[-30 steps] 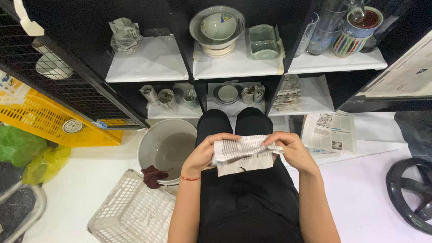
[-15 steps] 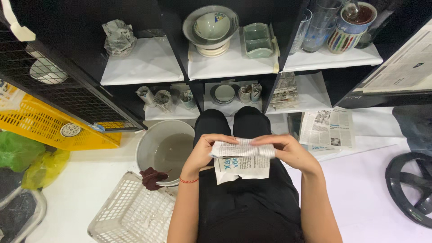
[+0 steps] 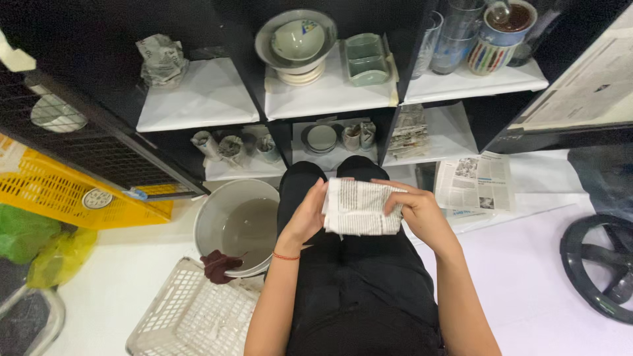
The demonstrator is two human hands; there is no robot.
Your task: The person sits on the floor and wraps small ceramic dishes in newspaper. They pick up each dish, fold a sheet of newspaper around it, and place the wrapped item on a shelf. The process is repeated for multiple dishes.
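Room: I sit on a pale floor facing a black shelf unit with white-lined compartments, my legs in black stretched toward it.
Far left: a yellow crate lies beside green and yellow bags; a white mesh basket sits near my left knee.
Bucket: a grey bucket stands just beside my left leg, with a dark red cloth draped over its near rim.
Upper shelves: one crumpled newspaper bundle on the left, stacked bowls and a green dish in the middle, glasses and a striped cup on the right, all bare.
Lower shelves: several small newspaper-wrapped pieces in a row, a bare bowl, more wrapped pieces, a paper stack.
Left hand: my left hand presses its palm and fingers against the left side of the newspaper parcel.
Parcel: it is over my lap, between both hands, paper already folded all around it; what is inside is hidden.
Right hand: my right hand grips the parcel's right end, fingers curled over the top edge.
Progress: I judge this wrap nearly closed; some pieces sit wrapped, while the bowls, dish, glasses and cup are unwrapped.
Right floor: spare newspaper sheets lie near my right knee; a black wheel sits at the far right.
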